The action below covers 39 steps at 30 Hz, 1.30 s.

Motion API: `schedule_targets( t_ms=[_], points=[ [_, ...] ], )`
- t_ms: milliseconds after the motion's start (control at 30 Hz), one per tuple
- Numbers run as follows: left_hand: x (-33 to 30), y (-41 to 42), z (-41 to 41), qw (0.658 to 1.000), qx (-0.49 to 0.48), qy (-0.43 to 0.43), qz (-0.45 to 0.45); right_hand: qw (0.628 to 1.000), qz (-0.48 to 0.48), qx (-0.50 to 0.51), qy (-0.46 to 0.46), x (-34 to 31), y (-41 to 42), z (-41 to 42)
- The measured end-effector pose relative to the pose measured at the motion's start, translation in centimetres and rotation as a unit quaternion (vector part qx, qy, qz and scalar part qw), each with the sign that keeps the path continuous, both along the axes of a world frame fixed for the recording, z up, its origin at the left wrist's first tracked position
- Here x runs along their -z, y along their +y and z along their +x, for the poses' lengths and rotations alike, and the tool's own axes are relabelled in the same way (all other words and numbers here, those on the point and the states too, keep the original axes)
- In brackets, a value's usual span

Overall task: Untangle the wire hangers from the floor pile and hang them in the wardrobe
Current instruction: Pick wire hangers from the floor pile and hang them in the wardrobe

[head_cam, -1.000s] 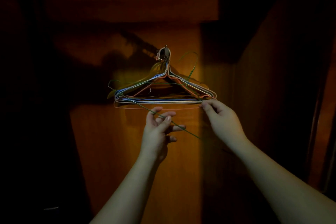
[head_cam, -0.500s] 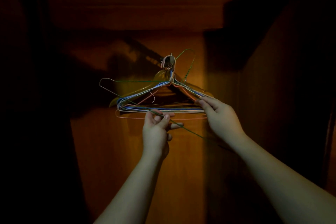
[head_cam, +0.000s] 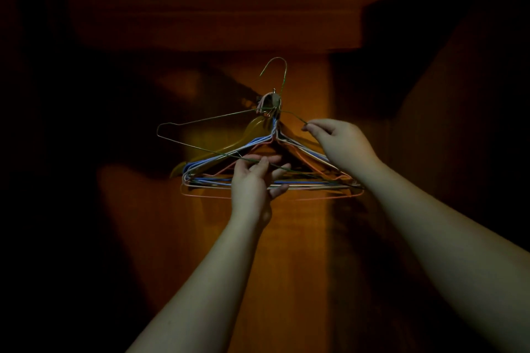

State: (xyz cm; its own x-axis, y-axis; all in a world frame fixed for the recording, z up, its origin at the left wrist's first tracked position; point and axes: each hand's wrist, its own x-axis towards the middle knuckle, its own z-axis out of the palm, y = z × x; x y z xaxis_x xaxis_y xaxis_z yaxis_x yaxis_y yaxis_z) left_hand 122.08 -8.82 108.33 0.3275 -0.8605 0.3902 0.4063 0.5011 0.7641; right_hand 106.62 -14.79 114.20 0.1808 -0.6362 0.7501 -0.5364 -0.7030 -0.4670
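Inside the dim wooden wardrobe [head_cam: 301, 238], both hands held 1 green wire hanger [head_cam: 200, 121], its hook [head_cam: 276, 66] raised above the mount [head_cam: 272, 100]. The left hand [head_cam: 252, 180] pinched the hanger's lower bar, and the right hand [head_cam: 341, 143] pinched its right shoulder wire. A bunch of coloured hangers [head_cam: 304, 152] hung from the mount, just behind both hands.

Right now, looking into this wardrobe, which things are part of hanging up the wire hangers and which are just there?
Part of the job:
- thin green wire hanger, held up, not yet hooked
- left hand, pinching its lower wire
- right hand, pinching its upper wire
- bunch of coloured wire hangers already hung
- small metal wall hook

Just there:
- yellow plastic hanger
- brown wooden wardrobe back panel
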Motion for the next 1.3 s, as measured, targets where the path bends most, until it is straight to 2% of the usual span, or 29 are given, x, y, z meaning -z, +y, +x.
schedule_targets(
  t_ms=[167,300,633,833,1067,1200,1300],
  points=[
    [0.2,-1.2,0.4,1.0,0.005,0.014,-0.001,1.0,0.009,0.007,0.026,-0.5,-2.0,0.2],
    [1.0,-1.9,0.3,1.0,-0.012,0.001,0.004,1.0,0.021,-0.002,0.015,0.5,-3.0,-0.2],
    [3.2,-2.6,-0.6,0.996,-0.073,0.03,0.03,0.997,0.067,-0.029,0.006,3.1,-5.1,-0.4],
    [5.1,-3.5,-1.5,0.993,-0.06,0.094,0.042,0.997,0.062,-0.042,0.031,3.6,-6.2,-0.3],
    [4.9,-5.5,-1.0,0.989,-0.06,0.101,0.092,0.996,0.04,0.031,0.069,3.7,-7.3,-0.1],
    [4.4,-6.4,-0.1,0.989,-0.027,0.054,0.139,0.993,-0.007,0.06,0.098,3.0,-7.9,0.2],
    [3.9,-5.5,1.5,0.974,-0.06,-0.103,0.191,0.991,-0.011,0.066,0.119,2.6,-8.5,0.2]
  ],
)
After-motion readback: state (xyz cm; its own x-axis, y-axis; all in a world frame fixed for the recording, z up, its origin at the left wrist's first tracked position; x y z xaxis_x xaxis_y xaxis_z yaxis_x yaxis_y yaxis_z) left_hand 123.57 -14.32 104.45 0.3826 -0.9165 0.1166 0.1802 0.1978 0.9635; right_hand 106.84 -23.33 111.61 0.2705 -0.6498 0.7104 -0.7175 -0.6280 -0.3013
